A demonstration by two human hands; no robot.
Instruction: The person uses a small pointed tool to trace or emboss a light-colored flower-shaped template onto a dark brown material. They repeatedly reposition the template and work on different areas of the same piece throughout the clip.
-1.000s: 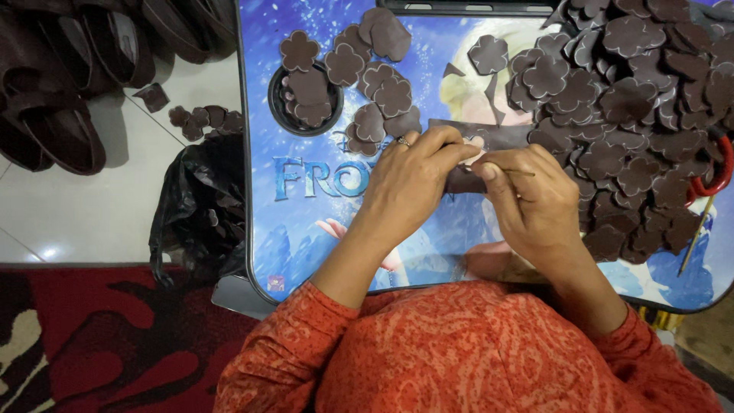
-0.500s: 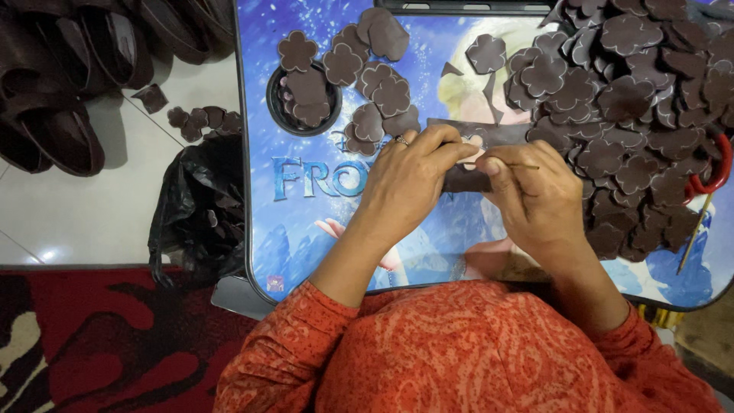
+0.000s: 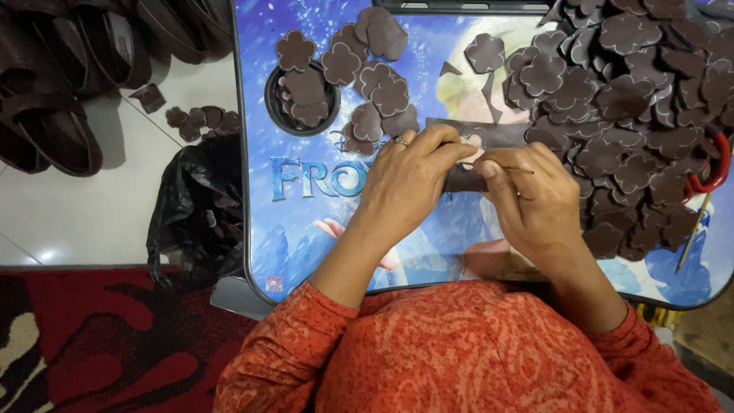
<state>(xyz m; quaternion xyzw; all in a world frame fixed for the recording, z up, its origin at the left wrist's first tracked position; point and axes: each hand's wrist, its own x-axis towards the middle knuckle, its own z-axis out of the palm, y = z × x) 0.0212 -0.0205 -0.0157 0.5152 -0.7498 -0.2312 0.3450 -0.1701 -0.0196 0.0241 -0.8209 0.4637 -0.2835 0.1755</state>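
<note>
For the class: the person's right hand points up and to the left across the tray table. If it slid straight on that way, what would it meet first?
Most likely the dark brown strip that the right hand already pinches, then the fingers of the left hand just beyond. Depth is hard to judge here.

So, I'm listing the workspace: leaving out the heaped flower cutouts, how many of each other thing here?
brown strip, pinched by left hand and right hand: 1
black plastic bag: 1
red-handled tool: 1
lap table: 1
Total: 4
</note>
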